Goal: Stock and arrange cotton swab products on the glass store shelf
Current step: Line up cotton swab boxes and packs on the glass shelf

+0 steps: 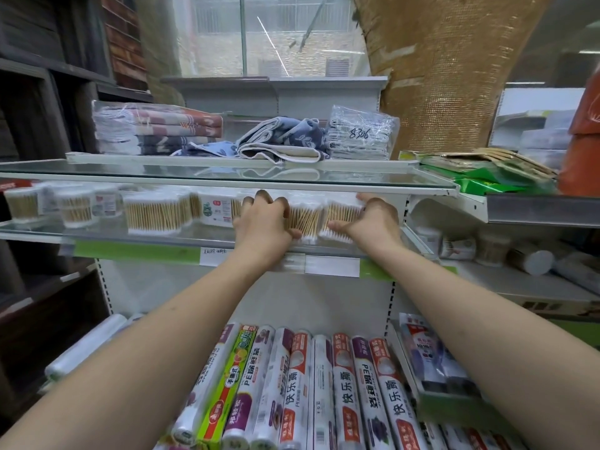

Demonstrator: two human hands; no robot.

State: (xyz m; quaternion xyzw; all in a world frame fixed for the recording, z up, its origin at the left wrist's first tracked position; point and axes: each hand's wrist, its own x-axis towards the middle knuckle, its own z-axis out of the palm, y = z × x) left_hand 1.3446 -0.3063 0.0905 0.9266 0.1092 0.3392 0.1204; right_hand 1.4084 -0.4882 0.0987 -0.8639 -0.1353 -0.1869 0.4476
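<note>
Store shelving fills the view, with a brick wall far left and a burlap-wrapped column far right. On the glass shelf (97, 233), going left to right, stand round cotton swab tubs (76, 207), a larger clear swab box (156, 216) and a white labelled pack (216, 211), each just beside the next. Right of these, the left hand (263, 222) grips the left side of a clear swab pack (305, 219), fingers curled over its top and thumb at its lower edge. Touching that pack on its right is a second swab pack (344, 219), which the right hand (373, 219) holds from the right, fingers over the top and thumb low on the near face. Both packs sit at the near edge of the glass, above the price strip (331, 266).

Folded towels (156, 131) lie on the shelf above; rolls of cling film (324, 391) lie below.

My reading: the packs are being squared up together. Sitting so close to the lip, either could slide off the smooth glass if pulled nearer, and pushing leftward could knock the white pack out of line.
</note>
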